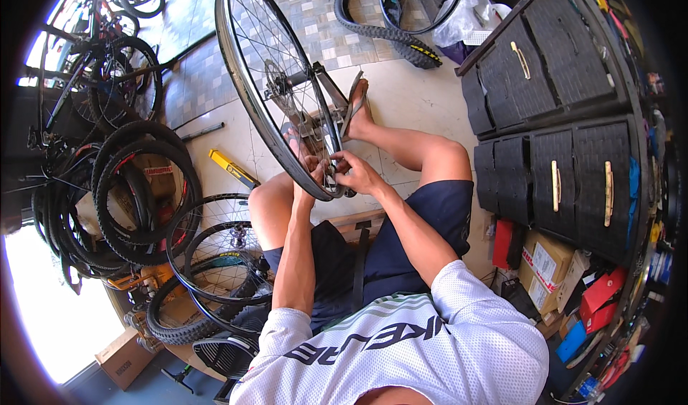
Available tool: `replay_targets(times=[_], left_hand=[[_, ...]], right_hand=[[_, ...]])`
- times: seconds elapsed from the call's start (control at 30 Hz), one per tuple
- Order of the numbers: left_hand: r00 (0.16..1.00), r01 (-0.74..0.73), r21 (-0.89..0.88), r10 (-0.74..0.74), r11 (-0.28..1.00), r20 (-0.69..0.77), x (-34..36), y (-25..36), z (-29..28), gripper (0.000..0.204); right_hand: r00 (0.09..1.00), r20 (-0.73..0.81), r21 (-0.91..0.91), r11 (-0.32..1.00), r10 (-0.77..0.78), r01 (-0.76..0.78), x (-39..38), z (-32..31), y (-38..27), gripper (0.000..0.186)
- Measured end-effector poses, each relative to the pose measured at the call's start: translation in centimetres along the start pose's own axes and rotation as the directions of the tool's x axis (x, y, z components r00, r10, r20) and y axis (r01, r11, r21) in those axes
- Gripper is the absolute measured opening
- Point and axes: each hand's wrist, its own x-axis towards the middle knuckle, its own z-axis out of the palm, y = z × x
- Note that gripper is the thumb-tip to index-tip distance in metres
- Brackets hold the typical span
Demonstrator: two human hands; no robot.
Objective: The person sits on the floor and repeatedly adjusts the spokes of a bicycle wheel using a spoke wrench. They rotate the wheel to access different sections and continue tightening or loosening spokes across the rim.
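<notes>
A bicycle wheel with a bare black rim (231,54) stands upright between my legs, its hub (278,83) level with a grey metal stand (331,90) on the floor. At the wheel's near edge, my left hand (309,166) is closed among the spokes, partly hidden by the rim. My right hand (358,174) comes from the other side, its thumb and fingers pinched at the spoke ends by the rim. Both hands' fingertips nearly meet there. Whatever small thing sits between them is too small to make out. My feet rest on either side of the stand.
On the floor to the left lies a yellow-and-black tool (233,167). Several tyres (107,190) and spoked wheels (215,240) crowd the left side. A loose tyre (408,43) lies ahead. Black drawers (566,169) and cardboard boxes (543,269) stand at the right.
</notes>
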Motion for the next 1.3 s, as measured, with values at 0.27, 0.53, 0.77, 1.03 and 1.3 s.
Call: replay_targets(times=[0.27, 0.53, 0.77, 1.03, 1.3], left_hand=[[0.993, -0.042, 0.318, 0.005, 0.947, 0.116, 1.1, -0.7, -0.7, 0.039], [0.986, -0.167, 0.435, 0.146, 0.885, 0.082, 1.1, 0.1, -0.1, 0.043], [0.995, -0.061, 0.429, 0.021, 0.901, 0.098, 2.2, -0.9, 0.2, 0.039], [1.0, -0.021, 0.526, 0.022, 0.85, 0.005, 0.6, 3.4, 1.0, 0.057], [1.0, -0.01, 0.381, 0.001, 0.925, 0.023, 1.8, 2.0, 1.4, 0.047]], right_hand=[[0.998, 0.044, -0.032, 0.998, 0.056, -0.054, 0.6, -0.7, -0.5, 0.061], [1.0, -0.008, -0.243, 0.97, -0.016, 0.014, 0.4, -0.5, -2.1, 0.064], [0.997, -0.071, -0.224, 0.974, -0.042, 0.025, 1.1, 0.3, -0.5, 0.064], [0.998, -0.051, -0.242, 0.97, -0.028, 0.015, 1.5, 0.0, -0.7, 0.068], [0.99, -0.106, -0.449, 0.893, -0.09, 0.033, 1.6, 0.6, -0.9, 0.074]])
